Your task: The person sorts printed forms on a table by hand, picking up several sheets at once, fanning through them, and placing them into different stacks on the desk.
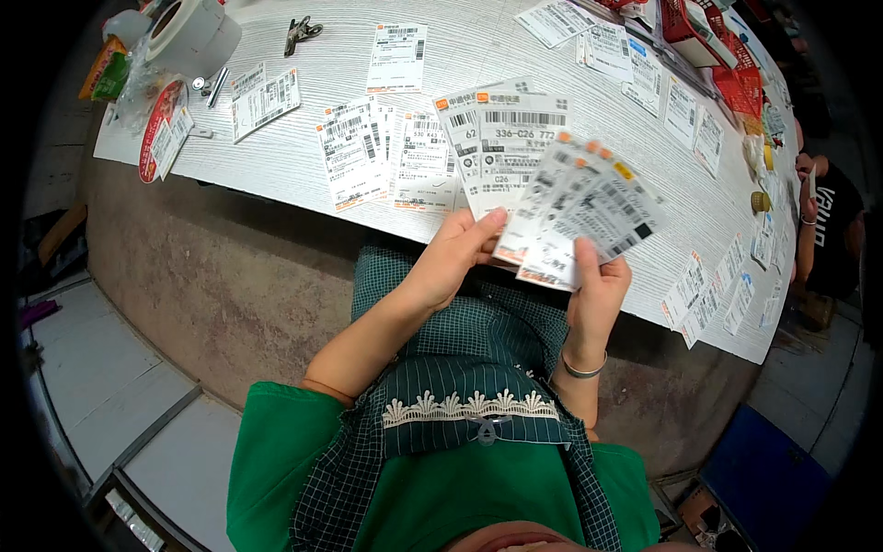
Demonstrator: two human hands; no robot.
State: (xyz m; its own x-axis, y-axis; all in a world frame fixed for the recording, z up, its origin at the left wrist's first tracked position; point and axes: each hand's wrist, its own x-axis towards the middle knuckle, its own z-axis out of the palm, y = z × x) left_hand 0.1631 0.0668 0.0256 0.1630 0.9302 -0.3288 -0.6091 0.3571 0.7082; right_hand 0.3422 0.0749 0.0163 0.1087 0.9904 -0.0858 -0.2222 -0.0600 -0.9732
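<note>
The left hand (455, 253) was closed, with upright slips (522, 129) pinched by thumb and fingers near the centre of the frame. By the right hand (602, 287), also closed, a blurred fan (602, 216) of slips was gripped just to the right, partly overlapping them. Loose slips (351, 152) were spread on the table (345, 55). A roll (198, 39) and a clip (302, 37) were seen upper left, a red basket (739, 89) upper right.
</note>
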